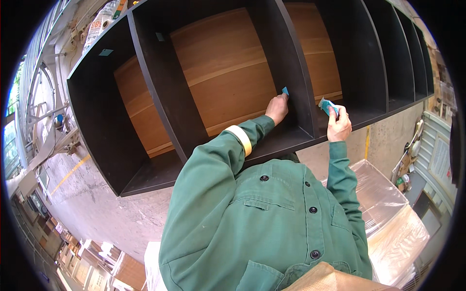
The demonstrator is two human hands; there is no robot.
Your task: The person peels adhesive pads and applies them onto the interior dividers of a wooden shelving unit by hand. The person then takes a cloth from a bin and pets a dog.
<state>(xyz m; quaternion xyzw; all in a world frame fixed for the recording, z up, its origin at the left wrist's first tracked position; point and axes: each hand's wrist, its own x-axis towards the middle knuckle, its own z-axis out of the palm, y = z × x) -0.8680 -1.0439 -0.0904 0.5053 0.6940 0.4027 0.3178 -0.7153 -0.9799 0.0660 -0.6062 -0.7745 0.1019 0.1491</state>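
My left hand point(277, 107) reaches into a compartment of the dark shelf unit point(165, 92) and pinches a small blue piece point(285, 90) against the upright divider point(291, 68). A roll of beige tape point(242, 139) sits around my left forearm, over the green sleeve. My right hand point(338, 126) is raised in front of the shelf's front edge, just right of that divider, and holds a blue and white strip point(326, 105) between its fingers. Both arms wear a green jacket.
The shelf unit has a wooden back panel point(228, 68) and several compartments running right. Small blue tags point(106, 52) sit on its left side. Plastic-wrapped stacks point(388, 213) lie at lower right, a concrete floor point(97, 203) with a yellow line at left.
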